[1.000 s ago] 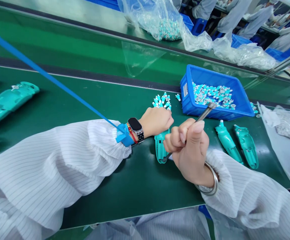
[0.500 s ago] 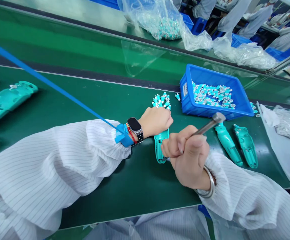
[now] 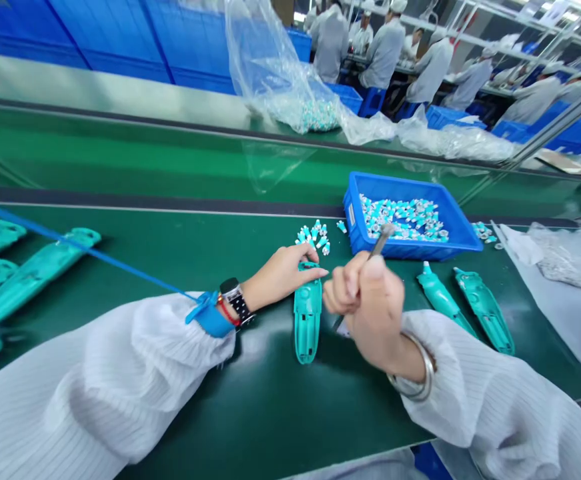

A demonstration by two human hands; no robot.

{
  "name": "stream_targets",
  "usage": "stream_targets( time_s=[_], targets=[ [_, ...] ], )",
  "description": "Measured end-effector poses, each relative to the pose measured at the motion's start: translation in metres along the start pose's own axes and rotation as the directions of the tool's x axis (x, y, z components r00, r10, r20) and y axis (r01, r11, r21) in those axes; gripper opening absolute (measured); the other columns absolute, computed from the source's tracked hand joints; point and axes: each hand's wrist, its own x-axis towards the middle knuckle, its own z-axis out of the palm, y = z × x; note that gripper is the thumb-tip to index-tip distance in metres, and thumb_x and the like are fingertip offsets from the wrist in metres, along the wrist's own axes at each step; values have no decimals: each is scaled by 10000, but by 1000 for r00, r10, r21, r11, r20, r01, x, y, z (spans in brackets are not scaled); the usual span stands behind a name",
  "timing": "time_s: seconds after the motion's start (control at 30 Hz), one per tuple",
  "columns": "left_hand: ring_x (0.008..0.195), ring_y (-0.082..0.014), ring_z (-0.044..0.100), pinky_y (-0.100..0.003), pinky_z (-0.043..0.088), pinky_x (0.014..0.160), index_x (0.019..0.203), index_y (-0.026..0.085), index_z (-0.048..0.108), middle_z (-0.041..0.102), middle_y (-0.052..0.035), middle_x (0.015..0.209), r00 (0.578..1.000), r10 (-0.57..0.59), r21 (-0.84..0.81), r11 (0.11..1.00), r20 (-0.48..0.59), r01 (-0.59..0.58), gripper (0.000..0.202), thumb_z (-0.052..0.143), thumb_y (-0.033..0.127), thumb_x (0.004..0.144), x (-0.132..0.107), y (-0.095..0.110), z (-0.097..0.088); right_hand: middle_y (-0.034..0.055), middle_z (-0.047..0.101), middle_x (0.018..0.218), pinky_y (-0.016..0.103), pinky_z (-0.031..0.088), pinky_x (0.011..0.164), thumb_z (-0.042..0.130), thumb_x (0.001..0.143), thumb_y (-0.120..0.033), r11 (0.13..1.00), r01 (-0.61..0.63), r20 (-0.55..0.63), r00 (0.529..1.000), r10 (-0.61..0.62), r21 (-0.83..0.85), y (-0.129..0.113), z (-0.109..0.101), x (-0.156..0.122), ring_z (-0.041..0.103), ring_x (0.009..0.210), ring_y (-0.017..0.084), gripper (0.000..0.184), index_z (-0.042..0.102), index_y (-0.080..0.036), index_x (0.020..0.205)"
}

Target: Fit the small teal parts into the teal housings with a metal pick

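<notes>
- The shell is a long teal plastic half-casing. It lies lengthwise on the green belt, straight ahead of the person and between the two hands.
- Its far end is rounded, its near end narrows to a blunt tip, and its hollow side with inner ribs faces up.
- The left hand lies half open. Its fingers are stretched out and their tips rest on the shell's far end.
- The right hand is curled in a fist around the tool, a thin metal rod. The rod's top sticks up past the thumb, and its lower tip sits just beside the shell's right edge.
- Whether the tip touches the shell cannot be told.
- A watch and a blue strap are on the left wrist, and a bangle is on the right.
- Small parts, teal and white, lie in a heap just beyond the left fingers. A blue bin next to the heap holds many more.
- A pair of shells lies right of the right hand, and a row of shells lies at the far left.
</notes>
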Motion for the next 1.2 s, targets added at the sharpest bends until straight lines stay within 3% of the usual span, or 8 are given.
stream_targets(
  time_s=[0.07, 0.17, 0.23, 0.4, 0.67, 0.83, 0.97, 1.2],
  targets=[
    [816, -160, 582, -271, 429, 727, 875, 162, 593, 651, -28, 891, 1000, -21, -138, 990, -17, 19, 271, 584, 409, 765, -6, -7, -3, -51, 325, 538, 217, 264, 461, 345, 952, -433, 918, 63, 30, 998, -56, -392, -2, -16, 22, 304, 459, 71, 391, 382, -185, 653],
    [771, -139, 582, -257, 448, 706, 897, 150, 587, 638, -19, 846, 986, -142, -403, 900, 84, 165, 312, 679, 370, 696, -15, -10, -7, -11, 491, 645, 244, 347, 584, 440, 932, -302, 446, -8, 78, 982, 172, -895, 10, -38, 48, 452, 584, 106, 222, 474, -168, 758],
    [751, -123, 589, -245, 456, 712, 923, 140, 587, 642, -18, 829, 955, -227, -568, 768, 189, 295, 360, 732, 326, 652, -20, -7, -10, 44, 571, 770, 278, 384, 664, 499, 900, -231, 264, -40, 41, 956, 291, -964, 25, -45, 54, 530, 704, 156, 98, 520, -143, 862],
    [637, -82, 570, -195, 433, 611, 899, 114, 606, 665, -36, 765, 885, -236, -746, 476, 401, 465, 371, 774, 312, 634, -30, 5, -16, 178, 562, 1030, 352, 429, 740, 454, 914, -214, 149, -101, -36, 921, 388, -984, 53, -42, 49, 563, 921, 262, 166, 538, -96, 995],
    [584, -139, 629, -338, 519, 693, 866, 200, 409, 641, 13, 641, 856, -27, -818, 282, 516, 502, 364, 664, 435, 755, -46, 22, -8, 77, 601, 974, 300, 439, 796, 525, 815, -83, 374, -73, 117, 880, 460, -925, 19, -52, 52, 555, 873, 164, 267, 554, -115, 1079],
    [417, -91, 522, -198, 432, 449, 820, 166, 490, 575, 36, 517, 825, 6, -690, 552, 565, 468, 320, 687, 399, 725, -56, 39, -15, -68, 462, 583, 181, 250, 368, 699, 732, -349, 753, -490, 245, 741, 625, -439, -24, -43, 37, 333, 397, 27, 259, 574, -150, 843],
    [449, -64, 496, -163, 390, 452, 641, 127, 540, 527, 34, 482, 840, -45, -579, 704, 541, 411, 298, 722, 362, 671, -63, 55, -23, -94, 427, 545, 145, 207, 327, 746, 702, -333, 724, -682, 383, 645, 661, -100, -37, -36, 21, 300, 358, -2, 275, 560, -157, 803],
    [459, -51, 489, -156, 390, 463, 619, 129, 541, 527, 42, 510, 845, -44, -569, 721, 533, 396, 281, 696, 350, 696, -66, 61, -23, -39, 593, 576, 144, 170, 343, 778, 676, -239, 702, -691, 389, 607, 693, -172, -40, -32, 14, 303, 386, -11, 232, 594, -123, 757]
  ],
)
